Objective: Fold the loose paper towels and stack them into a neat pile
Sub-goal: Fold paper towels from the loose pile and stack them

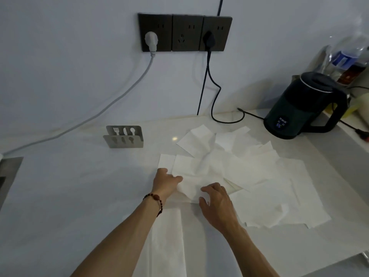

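Observation:
Several loose white paper towels (249, 168) lie overlapping in a messy spread across the middle and right of the white counter (69, 186). A long folded towel strip (167, 242) lies near me, under my left forearm. My left hand (164, 181), with a bead bracelet at the wrist, pinches the near left edge of a crumpled towel (191, 186). My right hand (216, 202) rests with spread fingers on the same towel's near edge.
A metal cutlery holder (124, 136) stands at the back left. A dark electric kettle (305, 106) sits at the back right, its black cord (214, 100) running to the wall sockets (184, 33). Bottles (347, 58) stand behind the kettle. A sink edge (8, 172) is at far left.

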Tool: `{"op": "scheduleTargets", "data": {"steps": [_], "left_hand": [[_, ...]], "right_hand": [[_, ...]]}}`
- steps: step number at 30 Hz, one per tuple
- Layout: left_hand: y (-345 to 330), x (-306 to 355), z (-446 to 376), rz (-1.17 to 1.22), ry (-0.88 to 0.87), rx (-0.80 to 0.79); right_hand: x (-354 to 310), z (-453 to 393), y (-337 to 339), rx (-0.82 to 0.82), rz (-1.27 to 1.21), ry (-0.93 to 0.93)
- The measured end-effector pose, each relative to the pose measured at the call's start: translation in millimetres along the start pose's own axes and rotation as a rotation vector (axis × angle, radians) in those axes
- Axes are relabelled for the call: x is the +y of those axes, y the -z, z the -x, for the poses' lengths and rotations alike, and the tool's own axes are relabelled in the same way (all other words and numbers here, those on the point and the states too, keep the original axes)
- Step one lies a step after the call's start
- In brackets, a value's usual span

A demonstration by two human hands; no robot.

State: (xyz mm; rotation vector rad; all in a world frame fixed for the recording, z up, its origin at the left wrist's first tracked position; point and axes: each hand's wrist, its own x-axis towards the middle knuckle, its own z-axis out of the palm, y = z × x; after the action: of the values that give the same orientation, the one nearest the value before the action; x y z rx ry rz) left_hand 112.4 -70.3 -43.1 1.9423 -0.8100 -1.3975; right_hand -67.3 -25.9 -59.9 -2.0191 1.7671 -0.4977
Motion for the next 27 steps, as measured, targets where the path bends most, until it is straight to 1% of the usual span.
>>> {"op": "scheduleTargets", "data": {"steps": [2,4,6,7,10,12,13,16,17,19,23,25,27], "left_hand": [[-10.7,0.0,-0.4,0.002,0.018,-0.032],[-17.4,-0.5,0.4,-0.097,0.012,-0.020],[-18.5,-0.9,1.0,-0.209,-0.063,0.020],[-17.2,-0.9,2.0,-0.219,-0.116,0.034],[-4.8,8.9,15.7,-0.064,-0.236,0.036],[7.6,16.0,23.2,0.048,-0.260,0.069],[15.9,18.9,25.0,0.150,-0.246,0.066],[40.2,24.3,32.7,0.521,-0.184,-0.100],[46.7,25.3,35.8,0.543,-0.185,-0.143],[54.1,21.9,36.7,0.453,-0.165,-0.143],[43.6,12.0,25.2,0.358,0.014,-0.127],[27.0,9.5,21.7,0.300,0.050,-0.126],[10.9,6.6,20.0,0.225,0.050,-0.120]], "right_hand": [[1.7,-0.7,4.4,-0.030,-0.045,-0.028],[0.7,-0.6,9.2,-0.051,-0.073,-0.052],[-0.6,0.0,12.7,-0.045,-0.098,-0.067],[-1.5,0.4,14.5,-0.035,-0.110,-0.073],[-4.7,-1.2,18.7,0.004,-0.143,-0.074],[-10.0,-2.5,22.6,0.036,-0.187,-0.075],[-15.1,-3.3,24.8,0.059,-0.215,-0.075],[-30.6,-8.0,29.9,0.155,-0.335,-0.079],[-35.6,-10.4,31.0,0.172,-0.382,-0.098],[-42.5,-15.5,30.5,0.154,-0.425,-0.150],[-36.0,-14.9,22.5,0.097,-0.348,-0.319],[-26.3,-15.6,18.5,0.054,-0.353,-0.382],[-18.8,-19.3,17.6,0.021,-0.412,-0.459]]}}
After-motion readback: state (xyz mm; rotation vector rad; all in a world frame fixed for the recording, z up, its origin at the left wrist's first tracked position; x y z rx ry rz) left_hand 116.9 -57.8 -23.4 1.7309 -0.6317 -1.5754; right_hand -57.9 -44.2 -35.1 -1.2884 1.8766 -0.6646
